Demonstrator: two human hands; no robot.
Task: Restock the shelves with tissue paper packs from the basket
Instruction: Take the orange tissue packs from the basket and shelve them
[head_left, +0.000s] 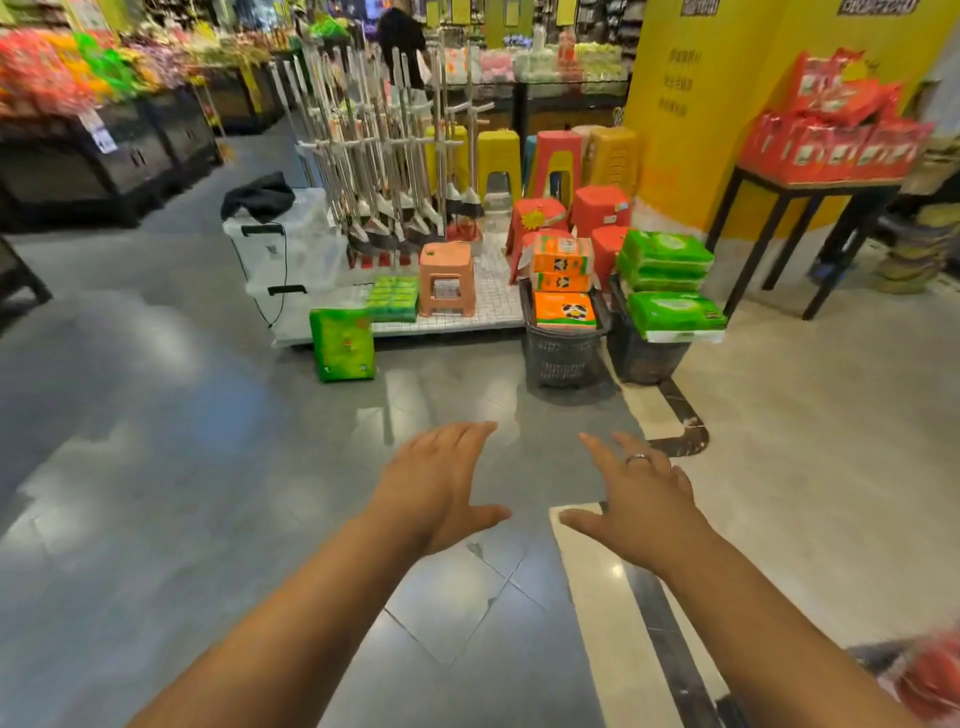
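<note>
Two dark baskets stand on the floor ahead. The left basket (562, 358) holds orange tissue packs (564, 280) stacked above its rim. The right basket (649, 359) carries green tissue packs (666, 262) piled high. Another green pack (343, 344) stands upright on the floor to the left, and a flat green pack (393, 297) lies on the low white platform (467, 325). My left hand (441, 483) and my right hand (636, 499) are stretched forward, palms down, fingers straight, holding nothing, well short of the baskets.
Behind the baskets are stacked plastic stools (556, 156), a mop rack (379, 150) and clear storage bins (291, 244). A black table (810, 192) with red packs stands right, against a yellow wall. Dark display counters (104, 156) line the left aisle. Shiny grey floor lies between me and the baskets.
</note>
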